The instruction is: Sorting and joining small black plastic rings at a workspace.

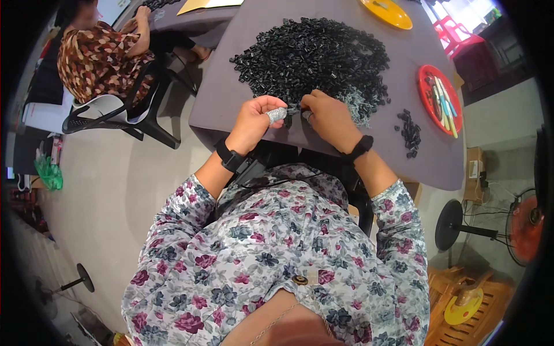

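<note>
At the near edge of the table, both hands meet in front of a large heap of small black plastic pieces. My left hand is closed in a pinch, its thumb covered in a silvery wrap. Fingers bent down, my right hand pinches close beside it, and a silvery wrap also shows on one of its digits. Something small and greyish shows between the fingertips, too small to name. Just beyond the right hand lies a pile of thin pale grey-green bits.
A small group of black pieces lies to the right. Beyond it stands a red plate with slim-handled tools; a yellow plate is at the far edge. At left, another person sits on a chair at a second table.
</note>
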Motion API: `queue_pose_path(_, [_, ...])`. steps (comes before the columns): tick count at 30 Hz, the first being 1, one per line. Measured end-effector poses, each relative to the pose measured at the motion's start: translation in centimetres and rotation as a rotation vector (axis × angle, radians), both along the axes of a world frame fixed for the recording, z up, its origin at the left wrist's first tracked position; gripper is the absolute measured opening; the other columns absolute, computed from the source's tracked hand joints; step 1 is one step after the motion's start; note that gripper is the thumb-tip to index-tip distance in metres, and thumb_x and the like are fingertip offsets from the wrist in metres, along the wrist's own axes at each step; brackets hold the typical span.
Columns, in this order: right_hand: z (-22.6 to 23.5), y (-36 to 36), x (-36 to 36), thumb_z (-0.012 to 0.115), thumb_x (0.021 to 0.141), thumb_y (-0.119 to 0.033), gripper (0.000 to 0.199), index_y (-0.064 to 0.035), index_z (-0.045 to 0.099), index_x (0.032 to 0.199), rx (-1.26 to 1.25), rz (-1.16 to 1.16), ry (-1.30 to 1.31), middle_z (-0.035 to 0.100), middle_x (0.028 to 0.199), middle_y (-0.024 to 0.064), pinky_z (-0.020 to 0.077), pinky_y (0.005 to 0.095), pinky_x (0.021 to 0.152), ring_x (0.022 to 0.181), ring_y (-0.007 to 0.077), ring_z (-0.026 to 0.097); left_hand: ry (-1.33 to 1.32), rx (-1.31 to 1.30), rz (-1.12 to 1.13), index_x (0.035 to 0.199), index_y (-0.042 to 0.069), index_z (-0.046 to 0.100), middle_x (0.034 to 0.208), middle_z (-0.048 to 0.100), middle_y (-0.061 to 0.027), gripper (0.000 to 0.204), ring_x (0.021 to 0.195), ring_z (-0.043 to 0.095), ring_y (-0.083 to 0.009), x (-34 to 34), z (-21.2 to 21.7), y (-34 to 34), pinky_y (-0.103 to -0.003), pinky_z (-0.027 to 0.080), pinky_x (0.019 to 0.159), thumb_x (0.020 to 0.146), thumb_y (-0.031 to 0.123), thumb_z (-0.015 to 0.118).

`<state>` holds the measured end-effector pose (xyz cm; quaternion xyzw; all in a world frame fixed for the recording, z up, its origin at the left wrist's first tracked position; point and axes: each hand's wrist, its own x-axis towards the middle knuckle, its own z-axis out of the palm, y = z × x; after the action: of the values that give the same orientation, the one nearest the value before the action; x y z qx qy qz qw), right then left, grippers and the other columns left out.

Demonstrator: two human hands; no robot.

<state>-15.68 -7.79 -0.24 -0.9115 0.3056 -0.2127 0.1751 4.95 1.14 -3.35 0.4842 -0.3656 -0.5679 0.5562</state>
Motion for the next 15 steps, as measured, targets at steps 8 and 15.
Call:
queue_pose_path(8, [0.07, 0.21, 0.07, 0.066, 0.081, 0.0, 0.024, -0.0058, 0.063, 0.104, 0.018, -0.001, 0.163, 0.061, 0.102, 0.0125, 0.0545, 0.0482, 0.078, 0.09, 0.0376, 0.067, 0.02, -0.023, -0.003, 0.111, 0.001, 0.069, 0.098, 0.072, -0.0031, 0.017, 0.083, 0.068, -0.0098, -0.41, -0.31, 0.17, -0.024, 0.057, 0.075, 0.096, -0.003, 0.062])
queue_pose_path(15, [-0.63, -0.7, -0.07, 0.067, 0.079, 0.001, 0.026, -0.0035, 0.063, 0.105, -0.035, 0.087, 0.15, 0.061, 0.104, 0.0142, 0.0555, 0.0457, 0.075, 0.087, 0.0376, 0.067, -0.012, -0.018, 0.006, 0.111, 0.001, 0.069, 0.098, 0.072, -0.0039, 0.022, 0.083, 0.069, -0.0099, -0.31, -0.3, -0.01, -0.023, 0.056, 0.074, 0.093, -0.007, 0.058])
